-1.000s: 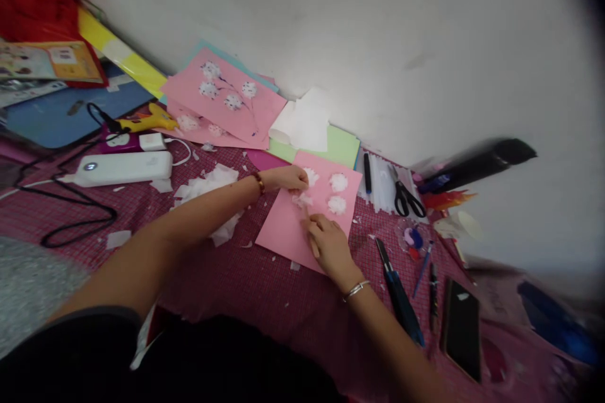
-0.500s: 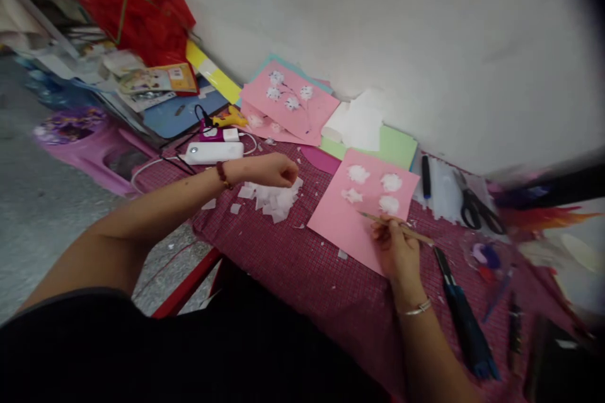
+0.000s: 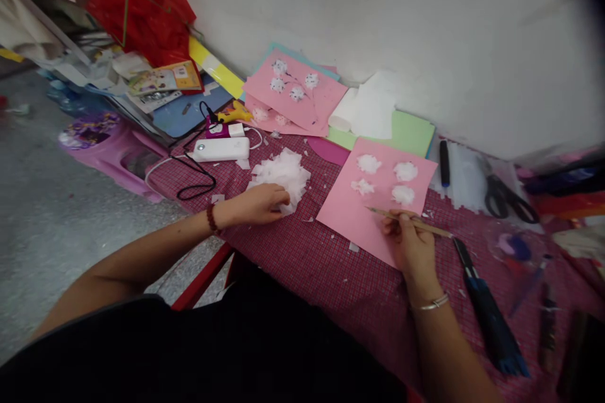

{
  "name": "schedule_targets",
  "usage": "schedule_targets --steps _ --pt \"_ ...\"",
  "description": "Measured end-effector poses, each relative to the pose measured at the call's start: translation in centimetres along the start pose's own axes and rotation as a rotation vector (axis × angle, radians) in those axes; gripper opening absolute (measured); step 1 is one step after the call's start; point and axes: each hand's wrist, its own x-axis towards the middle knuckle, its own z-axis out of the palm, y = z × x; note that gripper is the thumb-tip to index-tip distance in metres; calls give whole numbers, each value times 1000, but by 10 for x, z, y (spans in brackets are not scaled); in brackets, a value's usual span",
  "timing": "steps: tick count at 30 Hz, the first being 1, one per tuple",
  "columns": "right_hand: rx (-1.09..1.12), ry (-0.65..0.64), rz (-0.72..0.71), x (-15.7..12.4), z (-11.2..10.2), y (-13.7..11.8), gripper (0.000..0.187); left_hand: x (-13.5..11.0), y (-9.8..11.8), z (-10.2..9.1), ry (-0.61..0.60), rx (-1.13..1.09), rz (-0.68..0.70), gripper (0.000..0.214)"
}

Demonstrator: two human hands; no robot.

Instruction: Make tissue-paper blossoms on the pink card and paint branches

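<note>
My left hand [image 3: 263,204] rests at the near edge of a loose pile of white tissue paper pieces [image 3: 286,171]. Its fingers are curled in towards the thumb, and whatever may be between them is hidden. In my right hand [image 3: 412,245] is a thin wooden stick [image 3: 428,227], held like a pen, its pointed tip over a pink sheet [image 3: 345,209]. Several fluffy white paper tufts [image 3: 405,170] sit on the upper part of that sheet. The heel of the hand lies by the sheet's lower right corner.
Behind lies another pink sheet [image 3: 302,114] with white tufts and a drawn branch. Left are a white power bank [image 3: 221,149], a yellow glue gun [image 3: 236,112] and black cable. Right are scissors [image 3: 510,200], a marker [image 3: 444,164] and a blue-handled tool [image 3: 494,321]. A wall stands behind.
My left hand has come down and nearer from above the tissue pile to its near edge. The right hand keeps hold of the stick over the pink sheet. The view has shifted slightly.
</note>
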Motion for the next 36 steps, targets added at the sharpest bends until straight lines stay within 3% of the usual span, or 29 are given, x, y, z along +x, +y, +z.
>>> schedule_targets --steps 6,14,17,20,23,27,30,36 --pt "-36 -6 -12 0 2 0 24 -7 -5 13 38 72 29 29" --pt "-60 -37 -41 -1 2 0 19 0 -6 -1 -10 191 262 12" --pt "-53 -35 -29 -1 1 1 18 5 -8 0 84 -19 205 16" --pt "-41 -29 -22 -1 2 2 17 11 -8 -2 234 -373 17 21" --pt "-63 -34 -47 -2 3 0 17 21 -4 -12 258 -599 -125 26" --pt "-161 -71 -61 -1 2 -8 22 47 3 -30 177 -678 -191 27" --pt "-279 -80 -67 5 0 -14 25 78 9 -39 117 -679 -144 25" --pt "-284 -94 -55 16 3 -19 27 157 27 -30 84 -712 -22 14"
